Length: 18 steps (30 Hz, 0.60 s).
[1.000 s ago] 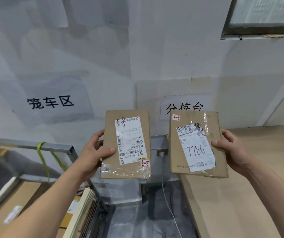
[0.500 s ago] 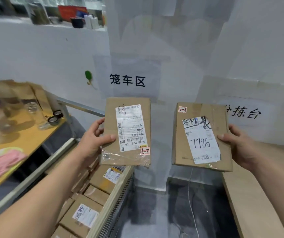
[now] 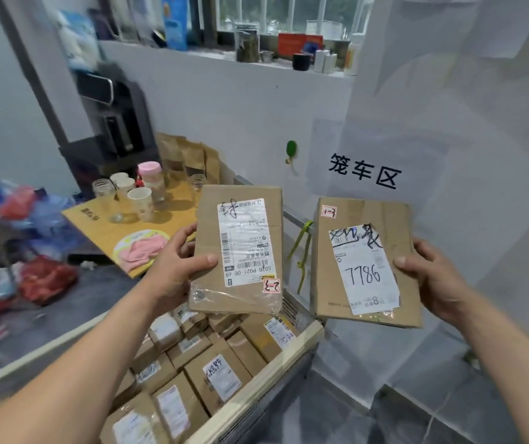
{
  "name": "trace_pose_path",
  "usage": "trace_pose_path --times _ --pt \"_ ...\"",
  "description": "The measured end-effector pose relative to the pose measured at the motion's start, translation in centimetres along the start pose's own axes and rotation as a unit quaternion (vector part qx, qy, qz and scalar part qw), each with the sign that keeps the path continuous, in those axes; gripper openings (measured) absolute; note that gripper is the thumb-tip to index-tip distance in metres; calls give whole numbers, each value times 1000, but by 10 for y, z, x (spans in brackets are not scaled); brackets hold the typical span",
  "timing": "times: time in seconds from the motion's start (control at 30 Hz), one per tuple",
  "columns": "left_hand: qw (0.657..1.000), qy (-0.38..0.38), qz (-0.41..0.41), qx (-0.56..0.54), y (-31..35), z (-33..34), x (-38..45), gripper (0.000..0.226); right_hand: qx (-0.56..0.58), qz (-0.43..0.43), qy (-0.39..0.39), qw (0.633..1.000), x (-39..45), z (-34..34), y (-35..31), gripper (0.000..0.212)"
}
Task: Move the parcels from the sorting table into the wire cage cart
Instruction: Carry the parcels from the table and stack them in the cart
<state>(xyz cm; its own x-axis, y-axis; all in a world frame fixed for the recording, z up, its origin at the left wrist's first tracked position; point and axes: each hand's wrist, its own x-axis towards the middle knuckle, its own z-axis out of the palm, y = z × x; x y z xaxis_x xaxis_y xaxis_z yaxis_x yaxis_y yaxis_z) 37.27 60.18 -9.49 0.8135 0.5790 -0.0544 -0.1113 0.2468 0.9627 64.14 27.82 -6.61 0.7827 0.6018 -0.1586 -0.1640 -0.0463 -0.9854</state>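
Note:
My left hand grips a flat brown parcel by its left edge; its white label carries a red tag reading 2-2. My right hand grips a second brown parcel by its right edge; its label shows 7786. Both parcels are held upright in the air, side by side, a little apart. The left parcel hangs above the wire cage cart, which holds several labelled cardboard parcels. The right parcel is just past the cart's right rim. The sorting table is out of view.
A low wooden table with cups, jars and a pink cloth stands left of the cart. Coloured bags lie on the floor at far left. A white wall with a sign rises behind the cart. Grey floor shows at lower right.
My view has swung left, away from the sorting table, bringing the cart and its parcels under my hands. Both hands keep the same hold on their parcels.

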Motion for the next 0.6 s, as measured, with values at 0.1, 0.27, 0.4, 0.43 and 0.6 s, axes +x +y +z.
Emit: trace_pose_path --times 0.1,0.27,0.4,0.43,0.6 --pt "999 31 20 8 5 -1 -18 106 -4 -7 -40 999 12 12 -3 67" --pt "996 80 33 15 1 12 -48 110 -14 -13 -102 995 24 15 -7 68" --pt "994 100 37 21 -1 30 -63 114 -18 -17 -133 991 29 6 -9 68" --pt "993 107 35 23 -2 33 -67 114 -18 -15 -137 990 30 4 -8 67" --pt "990 130 40 25 -8 44 -77 110 -16 -7 -151 988 34 -5 -6 65"
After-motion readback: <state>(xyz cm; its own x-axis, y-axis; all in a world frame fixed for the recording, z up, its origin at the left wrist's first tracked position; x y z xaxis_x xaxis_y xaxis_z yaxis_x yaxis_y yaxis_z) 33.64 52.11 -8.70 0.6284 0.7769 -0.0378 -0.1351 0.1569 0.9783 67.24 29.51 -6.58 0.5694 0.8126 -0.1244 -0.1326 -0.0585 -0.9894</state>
